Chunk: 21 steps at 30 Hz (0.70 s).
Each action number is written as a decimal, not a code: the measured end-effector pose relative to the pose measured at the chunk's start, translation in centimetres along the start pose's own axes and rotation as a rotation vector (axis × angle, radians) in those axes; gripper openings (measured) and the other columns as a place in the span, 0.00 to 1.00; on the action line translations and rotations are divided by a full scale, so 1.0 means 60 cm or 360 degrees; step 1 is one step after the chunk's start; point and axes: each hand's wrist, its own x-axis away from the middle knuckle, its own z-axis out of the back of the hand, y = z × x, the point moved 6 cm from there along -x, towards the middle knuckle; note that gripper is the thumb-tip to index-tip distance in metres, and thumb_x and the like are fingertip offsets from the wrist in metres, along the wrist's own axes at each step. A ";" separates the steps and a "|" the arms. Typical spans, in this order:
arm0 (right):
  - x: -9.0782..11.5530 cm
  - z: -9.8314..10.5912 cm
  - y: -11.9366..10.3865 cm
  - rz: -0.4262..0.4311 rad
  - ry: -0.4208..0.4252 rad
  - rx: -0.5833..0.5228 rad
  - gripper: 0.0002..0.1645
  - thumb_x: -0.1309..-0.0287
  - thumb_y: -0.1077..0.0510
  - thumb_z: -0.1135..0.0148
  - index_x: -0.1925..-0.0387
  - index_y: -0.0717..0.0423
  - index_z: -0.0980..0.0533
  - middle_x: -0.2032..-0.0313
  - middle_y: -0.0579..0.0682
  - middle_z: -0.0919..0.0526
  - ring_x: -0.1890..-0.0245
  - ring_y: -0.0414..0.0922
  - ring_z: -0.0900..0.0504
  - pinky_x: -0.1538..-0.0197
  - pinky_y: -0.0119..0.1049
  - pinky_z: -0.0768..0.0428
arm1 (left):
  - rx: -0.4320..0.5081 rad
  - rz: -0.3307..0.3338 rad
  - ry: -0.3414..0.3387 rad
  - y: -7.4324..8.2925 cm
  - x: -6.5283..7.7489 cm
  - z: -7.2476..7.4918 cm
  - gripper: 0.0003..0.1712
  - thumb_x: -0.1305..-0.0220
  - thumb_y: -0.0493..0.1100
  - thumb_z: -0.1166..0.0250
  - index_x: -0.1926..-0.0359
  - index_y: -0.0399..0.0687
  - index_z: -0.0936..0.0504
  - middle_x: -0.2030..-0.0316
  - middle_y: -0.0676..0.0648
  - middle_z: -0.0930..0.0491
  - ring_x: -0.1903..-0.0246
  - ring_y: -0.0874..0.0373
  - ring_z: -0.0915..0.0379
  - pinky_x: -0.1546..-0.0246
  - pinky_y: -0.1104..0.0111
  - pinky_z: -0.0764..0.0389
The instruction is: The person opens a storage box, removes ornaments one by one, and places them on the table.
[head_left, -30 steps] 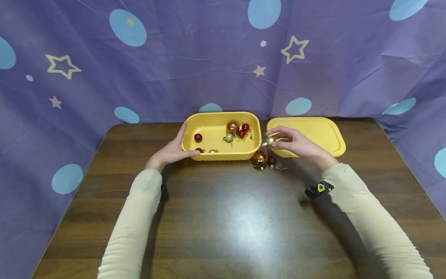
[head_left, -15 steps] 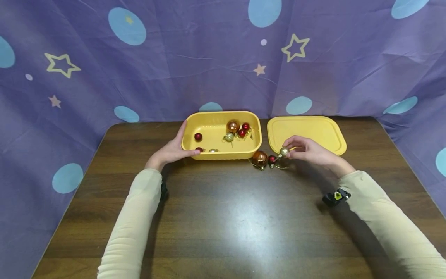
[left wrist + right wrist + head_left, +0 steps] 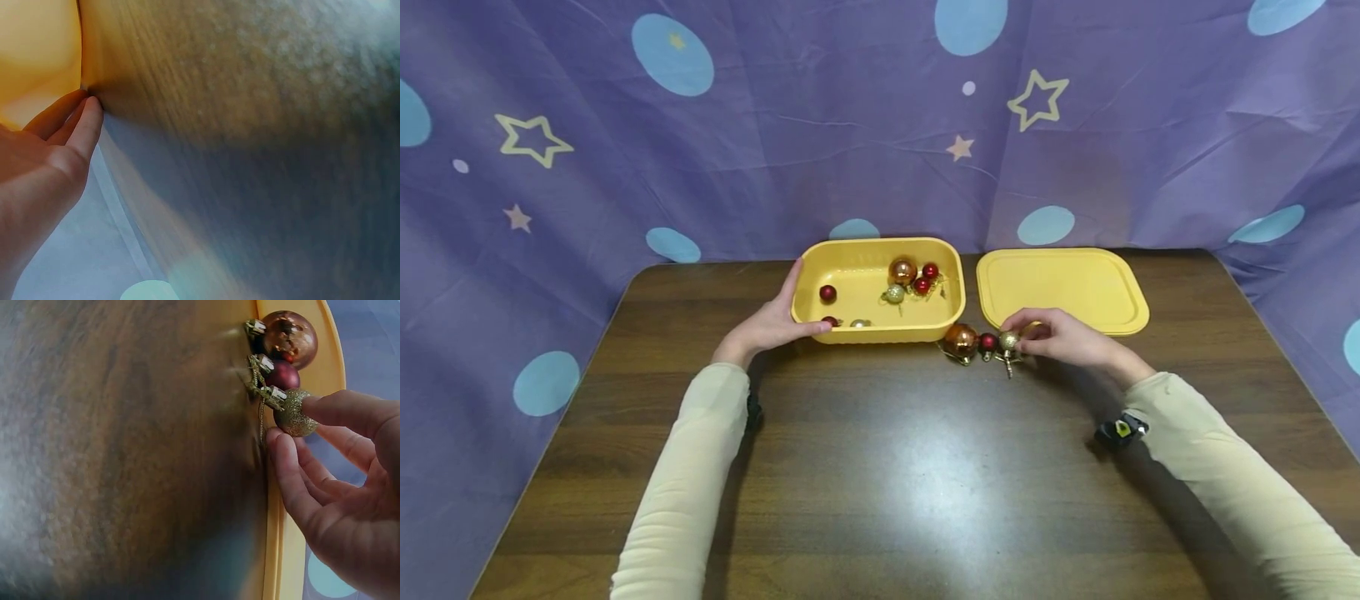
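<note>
As it's pinched, the round bauble [image 3: 295, 417] glitters.

Purple cloth [image 3: 850, 125] hangs behind the desk [image 3: 850, 442], wrapping left and right too, creased, some vertical folds. Print I can see: light-blue ovals [image 3: 672, 55], yellow star outlines [image 3: 535, 140], small pink stars [image 3: 960, 148], pale dots [image 3: 969, 87]. Desk: brown wood grain, glossy, far corners rounded, back edge close to cloth. White glare [image 3: 936, 487] near the front middle.
</note>
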 end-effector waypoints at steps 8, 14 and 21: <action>-0.001 -0.004 -0.005 -0.0093 0.0010 0.0080 0.17 0.43 0.75 0.41 0.51 0.70 0.26 0.60 0.61 0.21 0.63 0.50 0.20 0.64 0.32 0.22 | 0.0010 -0.0032 0.0019 0.002 0.002 0.000 0.66 0.41 0.44 0.31 0.26 0.50 0.77 0.27 0.31 0.61 0.34 0.34 0.50 0.35 0.46 0.48; -0.001 -0.002 -0.006 -0.0093 0.0002 0.0148 0.14 0.43 0.74 0.41 0.53 0.69 0.25 0.60 0.59 0.20 0.62 0.51 0.20 0.64 0.32 0.22 | 0.0008 -0.0059 0.0025 0.004 0.002 0.001 0.65 0.41 0.43 0.31 0.25 0.50 0.76 0.27 0.32 0.61 0.34 0.34 0.49 0.35 0.46 0.48; -0.001 0.001 -0.004 -0.0086 0.0011 0.0135 0.16 0.43 0.74 0.40 0.52 0.69 0.25 0.58 0.60 0.20 0.62 0.52 0.19 0.62 0.32 0.22 | 0.0003 -0.0061 0.0022 0.010 0.007 0.000 0.64 0.40 0.42 0.31 0.25 0.48 0.76 0.27 0.31 0.62 0.33 0.34 0.51 0.34 0.47 0.48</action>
